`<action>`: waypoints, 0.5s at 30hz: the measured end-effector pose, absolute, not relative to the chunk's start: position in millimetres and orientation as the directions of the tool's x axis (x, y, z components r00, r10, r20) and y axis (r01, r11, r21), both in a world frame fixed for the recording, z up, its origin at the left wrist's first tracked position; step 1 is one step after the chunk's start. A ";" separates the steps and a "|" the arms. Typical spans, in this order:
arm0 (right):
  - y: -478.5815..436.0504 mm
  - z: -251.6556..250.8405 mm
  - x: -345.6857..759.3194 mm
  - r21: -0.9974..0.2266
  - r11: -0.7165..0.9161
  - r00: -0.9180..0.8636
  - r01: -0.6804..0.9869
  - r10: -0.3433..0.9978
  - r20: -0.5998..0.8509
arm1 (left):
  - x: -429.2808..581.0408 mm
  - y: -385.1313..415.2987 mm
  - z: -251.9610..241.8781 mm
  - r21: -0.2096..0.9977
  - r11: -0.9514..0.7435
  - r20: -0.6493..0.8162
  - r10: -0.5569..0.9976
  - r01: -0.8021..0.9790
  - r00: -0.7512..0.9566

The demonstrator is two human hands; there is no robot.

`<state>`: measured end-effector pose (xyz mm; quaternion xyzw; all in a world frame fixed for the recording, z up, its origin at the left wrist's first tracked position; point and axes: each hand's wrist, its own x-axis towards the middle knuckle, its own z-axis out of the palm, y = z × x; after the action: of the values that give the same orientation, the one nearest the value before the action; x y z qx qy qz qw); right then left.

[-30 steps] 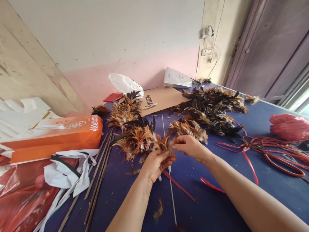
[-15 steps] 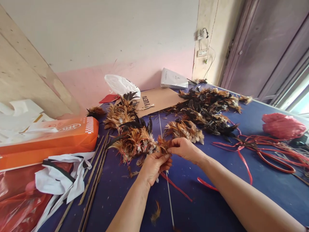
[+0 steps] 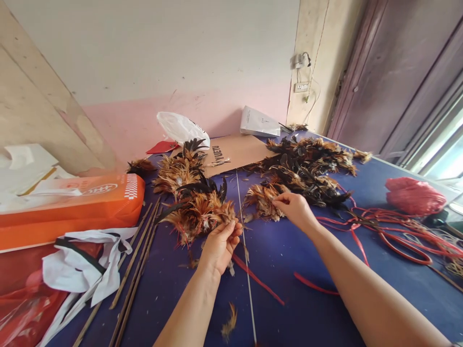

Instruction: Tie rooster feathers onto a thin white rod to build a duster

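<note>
My left hand (image 3: 220, 246) is closed, thumb against fingers, on a small bunch of brown feathers (image 3: 228, 211); a wisp hangs below the palm. Directly behind it lies a pile of tied feather bunches (image 3: 197, 212), brown with black tips, and the held feathers overlap its edge. My right hand (image 3: 298, 211) reaches forward to a smaller brown feather pile (image 3: 263, 200), thumb and forefinger pinched at its right edge. The fingertips partly cover what they grip. A strip of red plastic cord (image 3: 258, 280) lies on the blue table beneath my left hand.
Darker feathers (image 3: 307, 164) are heaped behind my right hand, near flat cardboard (image 3: 238, 149). Red cord (image 3: 401, 226) and a pink plastic bundle (image 3: 415, 195) lie at right. Thin sticks (image 3: 135, 272), a white strap (image 3: 85, 265) and an orange bag (image 3: 72, 212) occupy the left.
My hands were together on the feather bunch. The right hand has let go and moved right and forward to the smaller pile; the left stays low, slightly further left.
</note>
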<state>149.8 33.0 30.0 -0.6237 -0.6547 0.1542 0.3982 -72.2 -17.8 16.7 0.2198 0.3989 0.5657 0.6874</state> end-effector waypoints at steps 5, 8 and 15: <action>22.6 20.5 117.4 -0.382 0.341 -0.220 0.859 0.920 0.325 | -77.2 -15.4 21.3 0.720 0.184 -0.287 0.957 -0.669 -0.046; 16.9 18.2 100.6 -0.229 0.353 -0.296 0.907 0.922 0.250 | -78.2 -15.3 21.8 0.711 0.168 -0.279 0.959 -0.683 -0.055; 16.8 14.5 85.3 -0.148 0.408 -0.390 0.901 0.910 0.140 | -78.3 -16.1 21.8 0.708 0.165 -0.257 0.966 -0.687 -0.033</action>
<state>85.3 16.8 14.5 -0.5434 -0.8333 0.0238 0.0993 -78.3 -16.1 21.8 0.1896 0.3675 0.6177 0.6689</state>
